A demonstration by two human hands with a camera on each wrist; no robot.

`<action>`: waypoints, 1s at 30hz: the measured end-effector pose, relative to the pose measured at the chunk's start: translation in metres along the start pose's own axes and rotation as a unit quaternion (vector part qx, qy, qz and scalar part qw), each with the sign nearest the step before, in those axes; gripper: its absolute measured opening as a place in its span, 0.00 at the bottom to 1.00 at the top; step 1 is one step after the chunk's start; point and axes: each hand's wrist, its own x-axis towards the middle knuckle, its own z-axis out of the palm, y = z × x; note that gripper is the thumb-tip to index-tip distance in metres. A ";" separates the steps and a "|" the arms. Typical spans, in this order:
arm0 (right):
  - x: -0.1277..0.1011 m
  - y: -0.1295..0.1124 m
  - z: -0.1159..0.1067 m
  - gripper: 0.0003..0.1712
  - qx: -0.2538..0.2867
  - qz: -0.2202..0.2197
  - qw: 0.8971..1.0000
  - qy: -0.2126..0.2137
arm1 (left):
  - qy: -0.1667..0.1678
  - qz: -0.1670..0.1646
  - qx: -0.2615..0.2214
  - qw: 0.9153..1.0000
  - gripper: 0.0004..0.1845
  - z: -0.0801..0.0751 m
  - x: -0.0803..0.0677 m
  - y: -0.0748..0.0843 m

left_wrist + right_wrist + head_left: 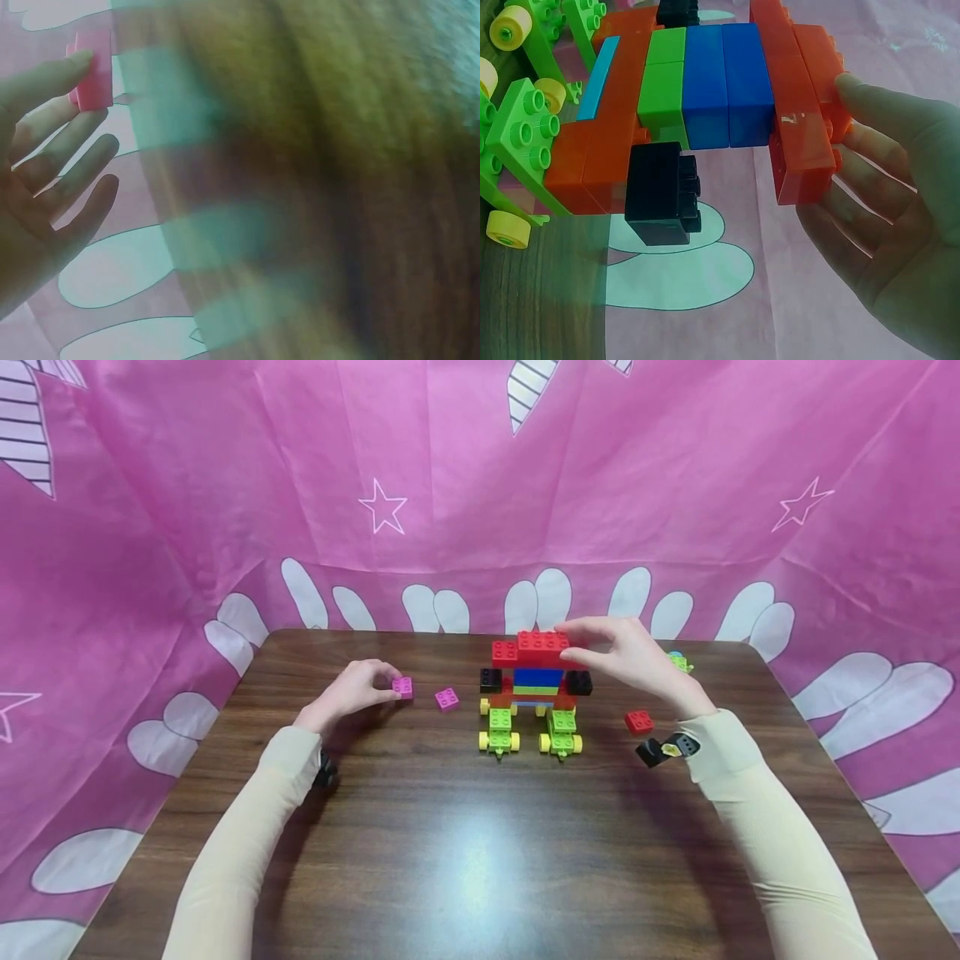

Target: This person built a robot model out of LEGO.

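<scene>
Your right hand [630, 656] pinches the top red brick [543, 646] to steady the model [534, 693], while your left hand [352, 687] pinches a pink brick [402, 687] clear of the table [465, 843].

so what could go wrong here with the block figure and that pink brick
The block figure stands on two small wheeled green bases, so pressing the top red brick with the right hand could roll or tip it. The left hand only pinches the pink brick at its fingertips, so it might slip.
</scene>
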 end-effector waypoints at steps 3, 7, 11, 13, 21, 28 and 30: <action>0.000 -0.001 -0.001 0.24 -0.003 0.004 1.000 -0.005 | 0.005 0.004 -0.013 1.000 0.17 -0.005 0.000 0.005; -0.001 -0.002 -0.002 0.24 -0.002 0.005 1.000 -0.007 | 0.011 0.013 -0.034 0.999 0.17 -0.010 -0.001 0.013; -0.001 -0.002 -0.002 0.24 -0.002 0.003 1.000 -0.006 | 0.017 0.022 -0.045 0.999 0.17 -0.015 -0.002 0.022; -0.001 -0.001 -0.002 0.24 -0.003 0.002 1.000 -0.007 | 0.019 0.025 -0.046 0.998 0.17 -0.017 -0.002 0.027; 0.000 0.000 -0.002 0.24 -0.003 -0.001 1.000 -0.010 | 0.028 0.044 -0.052 0.997 0.17 -0.023 0.002 0.046; 0.001 0.001 -0.001 0.25 0.001 -0.001 1.000 -0.011 | 0.035 0.044 -0.066 0.996 0.16 -0.029 0.005 0.061; 0.001 0.001 -0.001 0.25 0.001 0.000 1.000 -0.012 | 0.034 0.044 -0.069 0.996 0.16 -0.032 0.007 0.066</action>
